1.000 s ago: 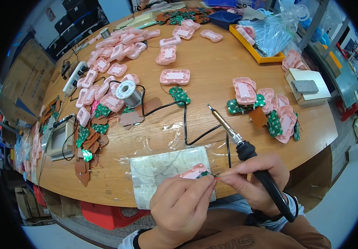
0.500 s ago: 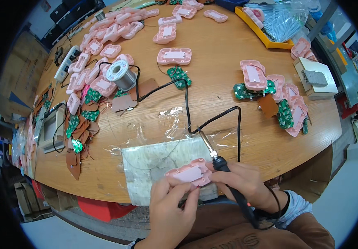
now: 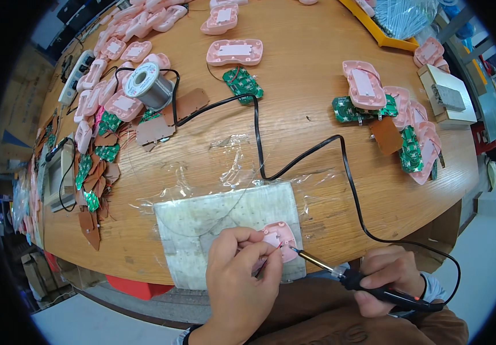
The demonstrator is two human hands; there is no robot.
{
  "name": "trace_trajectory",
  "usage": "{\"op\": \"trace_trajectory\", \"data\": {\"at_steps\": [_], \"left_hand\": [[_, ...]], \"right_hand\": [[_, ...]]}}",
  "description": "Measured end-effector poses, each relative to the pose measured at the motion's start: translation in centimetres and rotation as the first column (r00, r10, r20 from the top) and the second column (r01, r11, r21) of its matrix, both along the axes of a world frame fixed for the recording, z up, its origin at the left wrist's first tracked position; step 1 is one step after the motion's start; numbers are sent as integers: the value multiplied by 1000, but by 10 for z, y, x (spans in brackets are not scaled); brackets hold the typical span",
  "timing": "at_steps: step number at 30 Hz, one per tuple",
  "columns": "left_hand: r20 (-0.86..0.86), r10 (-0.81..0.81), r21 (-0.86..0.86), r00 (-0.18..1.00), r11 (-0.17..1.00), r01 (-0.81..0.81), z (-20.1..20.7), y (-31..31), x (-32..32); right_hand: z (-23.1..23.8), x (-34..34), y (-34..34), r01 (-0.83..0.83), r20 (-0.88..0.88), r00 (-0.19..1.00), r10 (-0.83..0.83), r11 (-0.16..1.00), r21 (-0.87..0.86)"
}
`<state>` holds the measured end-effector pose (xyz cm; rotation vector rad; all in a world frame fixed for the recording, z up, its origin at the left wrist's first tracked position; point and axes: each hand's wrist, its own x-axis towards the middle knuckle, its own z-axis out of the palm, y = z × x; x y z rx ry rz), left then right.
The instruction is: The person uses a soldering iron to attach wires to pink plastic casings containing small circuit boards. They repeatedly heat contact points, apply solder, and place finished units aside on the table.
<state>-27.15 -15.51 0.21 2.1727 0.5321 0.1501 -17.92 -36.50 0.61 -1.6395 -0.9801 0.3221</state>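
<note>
My left hand (image 3: 239,267) is closed at the near side of a pink plastic shell (image 3: 285,233), over a pale mat, and covers part of it. A thin red wire (image 3: 280,244) sticks out at its fingertips. In my right hand (image 3: 394,273) is a soldering iron (image 3: 368,283) with a black handle, gripped low at the right. Its metal tip points left and meets or nearly meets the shell's inside, close to the wire; contact is too small to tell. Fingers hide the shell's left part.
The mat (image 3: 184,241) lies at the table's near edge. The iron's black cord (image 3: 302,163) loops across the table. A solder spool (image 3: 150,86) stands left among pink shells, green circuit boards (image 3: 110,152) and brown boards. More shells (image 3: 364,86) lie right, near a sponge (image 3: 448,98).
My right hand has let go of the shell and moved right, and the iron has swung from pointing away to pointing left at the shell. The shell has turned under my left hand.
</note>
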Motion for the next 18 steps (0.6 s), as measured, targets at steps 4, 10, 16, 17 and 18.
{"op": "trace_trajectory", "data": {"at_steps": [4, 10, 16, 17, 18], "left_hand": [[-16, -3, -26, 1000, 1000, 3, 0, 1, 1], [-26, -15, -38, 1000, 999, 14, 2, 2, 2], [-60, 32, -121, 998, 992, -40, 7, -1, 4], [-61, 34, -123, 998, 992, -42, 7, -1, 5], [-61, 32, -125, 998, 991, -40, 8, -1, 5]], "right_hand": [[-8, -1, 5, -28, 40, 999, 28, 1000, -11], [-15, 0, 12, -54, 82, 996, 46, 994, 95], [-12, 7, 9, -104, 137, 986, 91, 990, 97], [-11, 8, 8, -103, 127, 988, 91, 990, 93], [-10, 10, 5, -100, 116, 989, 89, 991, 88]]}}
